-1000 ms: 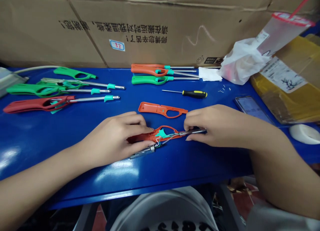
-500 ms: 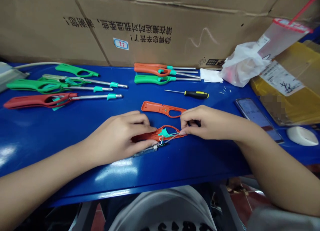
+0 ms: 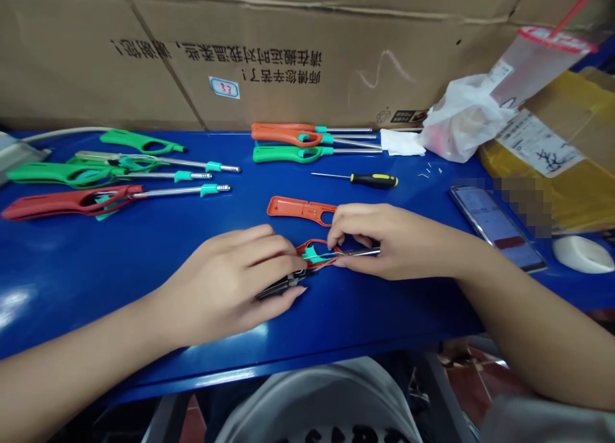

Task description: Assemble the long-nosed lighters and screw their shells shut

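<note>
An opened orange-red gas lighter shell (image 3: 302, 246) with a teal trigger (image 3: 313, 255) lies in front of me, its thin wires exposed. My left hand (image 3: 235, 280) is closed over its handle end, with a dark tank-like part (image 3: 278, 287) between thumb and fingers. My right hand (image 3: 384, 238) pinches the lighter's wires and slim metal tube (image 3: 365, 252) at the front end of the shell; the fingers partly hide the tube. Just behind lies the loose orange shell half (image 3: 293, 207), its right end covered by my right hand.
Several green and red lighters (image 3: 72, 203) lie at the left, and more orange and green ones (image 3: 288, 153) at the back. A screwdriver (image 3: 375, 180), phone (image 3: 497, 228), white mouse (image 3: 582, 254), bagged cup (image 3: 533, 65) and yellow package (image 3: 567, 193) are rightward. A cardboard box (image 3: 158, 97) stands behind.
The metal tube now shows beyond my right fingers, lying along the wires. My left hand has shifted down, its thumb moving under the dark part. The view has moved slightly.
</note>
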### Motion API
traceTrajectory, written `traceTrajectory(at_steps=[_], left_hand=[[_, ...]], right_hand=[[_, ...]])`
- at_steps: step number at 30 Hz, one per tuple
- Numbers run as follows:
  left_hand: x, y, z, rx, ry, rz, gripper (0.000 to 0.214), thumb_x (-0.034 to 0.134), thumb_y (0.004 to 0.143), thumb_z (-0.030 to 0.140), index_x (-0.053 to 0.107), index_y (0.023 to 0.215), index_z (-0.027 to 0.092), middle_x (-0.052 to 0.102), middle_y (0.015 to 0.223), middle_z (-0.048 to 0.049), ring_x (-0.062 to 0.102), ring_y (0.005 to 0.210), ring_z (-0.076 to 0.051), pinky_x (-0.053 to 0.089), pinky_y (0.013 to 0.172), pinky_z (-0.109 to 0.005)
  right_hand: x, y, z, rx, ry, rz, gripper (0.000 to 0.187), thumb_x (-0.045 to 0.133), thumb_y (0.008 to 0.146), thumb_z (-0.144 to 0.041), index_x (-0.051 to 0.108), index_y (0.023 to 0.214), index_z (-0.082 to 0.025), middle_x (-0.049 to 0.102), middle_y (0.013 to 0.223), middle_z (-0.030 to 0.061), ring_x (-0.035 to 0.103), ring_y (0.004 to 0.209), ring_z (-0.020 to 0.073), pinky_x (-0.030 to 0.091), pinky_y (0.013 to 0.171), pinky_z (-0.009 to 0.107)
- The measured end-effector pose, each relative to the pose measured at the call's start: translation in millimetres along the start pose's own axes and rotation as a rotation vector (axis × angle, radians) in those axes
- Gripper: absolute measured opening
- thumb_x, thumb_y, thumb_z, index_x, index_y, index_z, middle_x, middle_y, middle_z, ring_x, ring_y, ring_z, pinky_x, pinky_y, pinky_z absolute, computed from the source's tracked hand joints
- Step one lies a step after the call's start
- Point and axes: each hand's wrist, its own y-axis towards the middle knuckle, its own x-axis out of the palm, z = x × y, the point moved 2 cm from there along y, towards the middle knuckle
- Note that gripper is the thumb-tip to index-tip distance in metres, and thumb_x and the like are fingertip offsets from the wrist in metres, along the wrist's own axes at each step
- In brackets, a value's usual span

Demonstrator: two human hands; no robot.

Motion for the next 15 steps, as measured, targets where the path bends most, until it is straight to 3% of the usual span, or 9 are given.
traceTrajectory(at_steps=[6,15], left_hand=[[6.8,-0.4,-2.9,0.017,-0.056,0.025,0.015,0.066,0.101,0.018,0.071,0.115,0.016,0.077,0.1,-0.0055,0.067,0.087,-0.019,0.054,0.079,-0.033],[5.4,-1.8,0.2,0.052,-0.108,0.061,0.021,0.066,0.1,0.012,0.07,0.12,0.015,0.08,0.106,-0.0068,0.069,0.093,-0.02,0.054,0.084,-0.032]], right_hand=[[5.4,3.0,1.3,0.041,0.017,-0.071,0.009,0.065,0.094,-0.015,0.071,0.098,-0.02,0.069,0.1,0.0031,0.058,0.081,0.0142,0.041,0.07,0.027],[3.9,2.7,-0.1,0.038,0.04,-0.069,0.011,0.063,0.091,-0.009,0.069,0.094,-0.018,0.065,0.095,0.001,0.054,0.076,0.0119,0.038,0.067,0.026]])
